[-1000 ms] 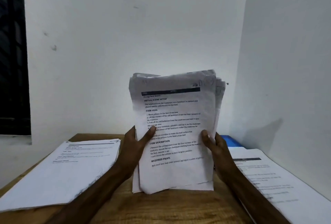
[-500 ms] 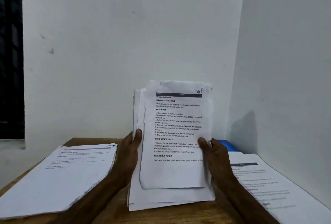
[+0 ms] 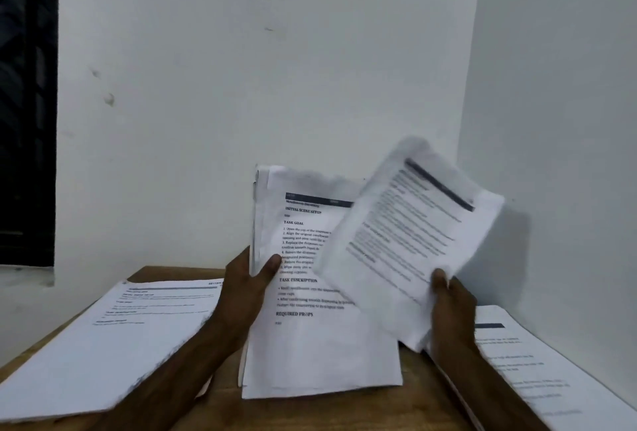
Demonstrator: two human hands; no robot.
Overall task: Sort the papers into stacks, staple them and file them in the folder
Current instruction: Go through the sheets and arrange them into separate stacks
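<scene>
And there it was, the left hand (image 3: 246, 289) had the bundle of papers (image 3: 310, 355) held upright in the middle of the view, its grip pinched on the bundle's left edge, thumb laid across the printed front and the fingers hidden behind. The top page read clearly enough: "INITIAL SCENE SETUP", "TASK GOAL", "TASK DESCRIPTION", "REQUIRED PROPS". The bundle's lower edge sat down at the wooden counter (image 3: 310, 413), though whether it actually touched was hard to say. Over on the other side, the right hand (image 3: 451, 313) held a loose sheet (image 3: 410, 241), its grip pinched on the sheet's lower right corner with the thumb on the front. That sheet was tilted, its top leaning off to the right, and it overlapped the upper right part of the bundle; it was blurred, so its print could not be read. Flat on the counter to the left lay one stack of papers (image 3: 113, 344), printed side up, just beside the left forearm. To the right lay another stack (image 3: 544, 379), close against the white side wall (image 3: 558, 120), with a dark header bar showing near the right wrist
</scene>
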